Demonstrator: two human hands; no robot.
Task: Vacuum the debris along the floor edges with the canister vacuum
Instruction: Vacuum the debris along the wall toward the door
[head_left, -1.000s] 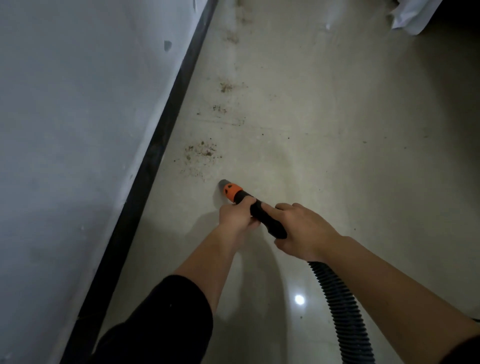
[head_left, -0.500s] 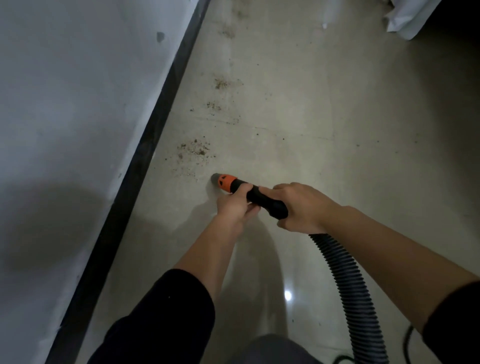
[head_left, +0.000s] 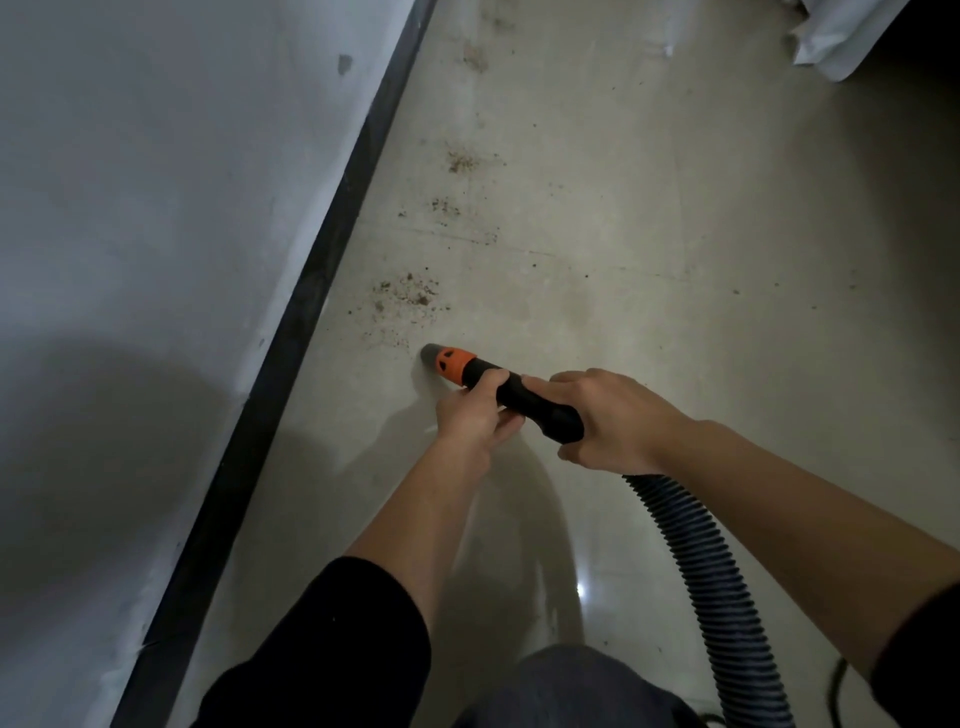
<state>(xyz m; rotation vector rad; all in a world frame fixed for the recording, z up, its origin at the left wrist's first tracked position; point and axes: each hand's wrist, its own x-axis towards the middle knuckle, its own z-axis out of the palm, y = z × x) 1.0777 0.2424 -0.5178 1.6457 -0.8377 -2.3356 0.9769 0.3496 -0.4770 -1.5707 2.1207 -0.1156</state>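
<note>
The vacuum nozzle (head_left: 451, 365) is black with an orange collar and a grey tip, and the tip sits on the floor just below a patch of brown debris (head_left: 406, 297). My left hand (head_left: 470, 415) grips the nozzle's black shaft behind the collar. My right hand (head_left: 613, 422) grips the handle farther back, where the ribbed black hose (head_left: 711, 587) starts and runs down to the lower right. Smaller debris patches (head_left: 461, 162) lie farther along the floor near the black baseboard (head_left: 317, 280).
A white wall (head_left: 156, 208) fills the left side above the baseboard. Something white and crumpled (head_left: 836, 41) lies at the top right corner. A thin black cord (head_left: 837, 686) shows at the bottom right. My knee (head_left: 571, 686) is at the bottom centre.
The nozzle tip has crept up the floor toward the nearest debris patch, both hands moving with it. The view has shifted slightly.
</note>
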